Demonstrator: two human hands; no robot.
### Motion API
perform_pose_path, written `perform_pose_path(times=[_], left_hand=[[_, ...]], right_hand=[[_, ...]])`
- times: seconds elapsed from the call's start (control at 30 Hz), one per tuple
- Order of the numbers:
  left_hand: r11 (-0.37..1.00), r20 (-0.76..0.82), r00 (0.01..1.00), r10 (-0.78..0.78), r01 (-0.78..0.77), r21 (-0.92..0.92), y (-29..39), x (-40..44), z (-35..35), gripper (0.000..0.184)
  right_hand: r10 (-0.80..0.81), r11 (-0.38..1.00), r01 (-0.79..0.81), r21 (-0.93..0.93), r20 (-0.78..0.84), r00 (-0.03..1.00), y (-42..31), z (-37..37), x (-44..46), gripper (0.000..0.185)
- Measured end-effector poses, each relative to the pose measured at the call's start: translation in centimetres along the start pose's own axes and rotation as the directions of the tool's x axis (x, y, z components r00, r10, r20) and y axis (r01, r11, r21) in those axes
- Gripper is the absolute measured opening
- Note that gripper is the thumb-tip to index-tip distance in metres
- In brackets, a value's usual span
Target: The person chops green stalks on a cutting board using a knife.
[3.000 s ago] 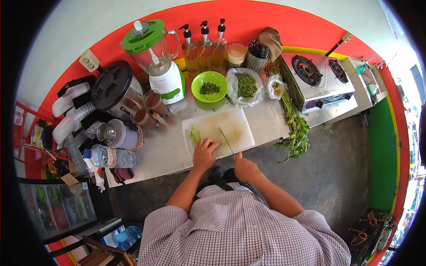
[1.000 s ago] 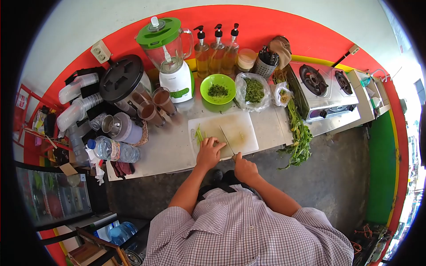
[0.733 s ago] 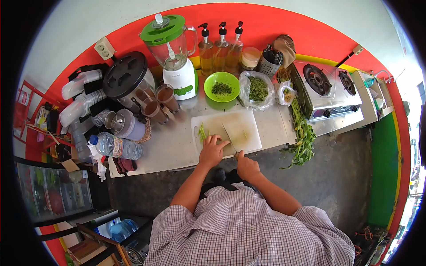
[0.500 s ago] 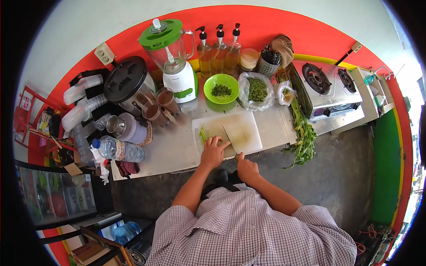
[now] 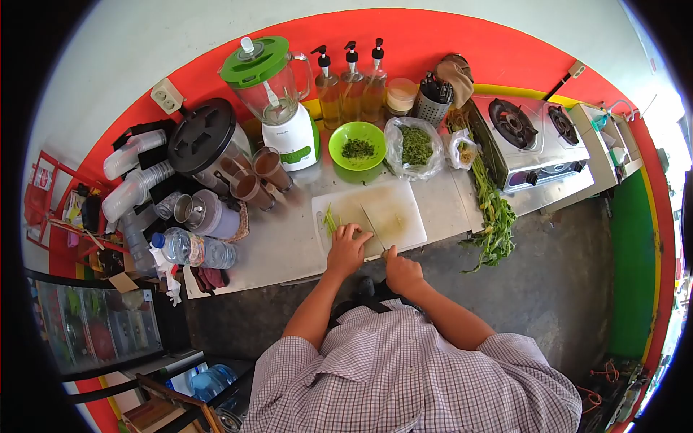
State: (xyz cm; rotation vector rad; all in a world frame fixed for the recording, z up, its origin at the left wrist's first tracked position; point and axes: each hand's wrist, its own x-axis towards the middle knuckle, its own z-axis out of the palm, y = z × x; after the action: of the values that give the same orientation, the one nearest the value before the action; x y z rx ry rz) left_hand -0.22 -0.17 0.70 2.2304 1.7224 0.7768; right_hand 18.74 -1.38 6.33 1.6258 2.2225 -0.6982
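On the white cutting board (image 5: 411, 204), my left hand (image 5: 347, 250) is bent with its fingertips down on the surface. Thin green stalks (image 5: 330, 219) stick out past its fingers, and their lower ends are hidden by the hand. The fingers are closed over them beside the blade. My right hand (image 5: 404, 274) is wrapped around the handle of a kitchen knife (image 5: 373, 226) at the board's front edge. The blade points away from me and lies close to my left fingertips. Small pale green bits rest on the board right of the blade.
Behind the board stand a green bowl (image 5: 375, 132) of chopped greens and a plastic bag (image 5: 416, 146) of chopped greens. Leafy stalks (image 5: 497, 224) hang over the counter edge beside the gas stove (image 5: 527, 137). A blender (image 5: 292, 137), cups (image 5: 253, 191) and a water bottle (image 5: 195, 249) stand left.
The view has shifted slightly. Both hands and the knife keep almost the same place on the board.
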Motion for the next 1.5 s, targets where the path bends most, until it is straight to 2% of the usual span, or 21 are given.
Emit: perform_pose_path(times=[0.1, 0.17, 0.27, 0.37, 0.5, 0.57, 0.67, 0.77, 0.87, 0.93, 1.0, 1.13, 1.23, 1.5], left_hand=[[1.0, -0.026, 1.0, -0.009, 0.008, -0.013, 0.3, 0.2, -0.1, 0.035], [1.0, -0.049, 0.999, -0.017, 0.015, -0.028, 0.5, 0.3, -0.2, 0.033], [0.999, -0.049, 0.999, -0.018, 0.016, -0.044, 0.3, -0.1, -0.1, 0.03], [0.999, -0.062, 0.998, -0.001, -0.002, -0.035, -0.1, -0.2, 0.3, 0.031], [0.997, -0.137, 0.991, 0.002, -0.013, -0.081, 0.0, -0.6, 0.6, 0.025], [0.995, -0.16, 0.987, 0.015, -0.031, -0.097, -0.3, -0.6, 0.4, 0.023], [0.996, -0.147, 0.988, 0.044, -0.055, -0.07, 0.0, -0.2, -0.4, 0.023], [0.999, -0.05, 0.998, -0.032, 0.031, -0.015, 0.6, -0.3, -1.2, 0.022], [0.996, 0.016, 0.996, -0.084, 0.083, 0.023, 1.4, 0.3, -1.7, 0.022], [0.984, 0.051, 0.984, -0.172, 0.169, 0.062, 1.9, 0.7, -1.7, 0.021], [0.986, 0.033, 0.987, -0.157, 0.154, 0.061, 2.3, 0.2, -1.4, 0.021], [0.988, -0.13, 0.98, -0.152, 0.156, 0.02, 2.7, 0.3, -0.5, 0.021], [0.983, -0.167, 0.971, -0.174, 0.18, 0.024, 2.7, -0.3, 0.0, 0.019], [0.966, -0.119, 0.973, -0.198, 0.214, 0.145, 4.1, -0.8, -0.4, 0.022]], right_hand=[[0.011, 1.0, -0.011, 0.014, 0.004, 1.0, -0.2, 0.8, -0.2, 0.071], [0.018, 1.0, -0.019, -0.018, -0.053, 0.998, 0.1, 1.7, 0.4, 0.049], [-0.023, 0.998, 0.021, -0.059, -0.044, 0.999, 0.1, 0.0, 0.4, 0.049], [0.009, 1.0, -0.011, -0.022, -0.052, 0.999, -0.3, 0.1, 0.0, 0.047], [0.01, 0.999, -0.013, -0.042, -0.078, 0.997, 0.0, 2.0, 0.4, 0.049], [-0.002, 1.0, 0.003, 0.023, -0.02, 1.0, 0.0, 1.2, 0.6, 0.066], [0.012, 0.999, -0.013, 0.04, 0.034, 0.999, -0.2, 0.0, -0.2, 0.069], [-0.001, 0.997, -0.003, 0.08, 0.048, 0.999, 0.4, 2.0, -0.1, 0.069], [0.003, 0.99, -0.006, 0.138, 0.024, 1.0, 0.9, 1.1, 1.2, 0.071], [-0.017, 0.987, 0.01, 0.159, 0.039, 0.999, 1.2, 0.0, 1.2, 0.072], [-0.041, 0.985, 0.031, 0.172, 0.057, 0.998, 1.1, -0.2, 0.7, 0.074], [-0.05, 0.977, 0.034, 0.212, 0.072, 0.996, 0.7, 1.2, 0.5, 0.071], [-0.089, 0.979, 0.072, 0.189, 0.079, 0.993, 1.1, 0.3, 1.3, 0.065], [-0.074, 0.964, 0.029, 0.265, 0.16, 0.984, 1.8, 0.8, 1.4, 0.06]])
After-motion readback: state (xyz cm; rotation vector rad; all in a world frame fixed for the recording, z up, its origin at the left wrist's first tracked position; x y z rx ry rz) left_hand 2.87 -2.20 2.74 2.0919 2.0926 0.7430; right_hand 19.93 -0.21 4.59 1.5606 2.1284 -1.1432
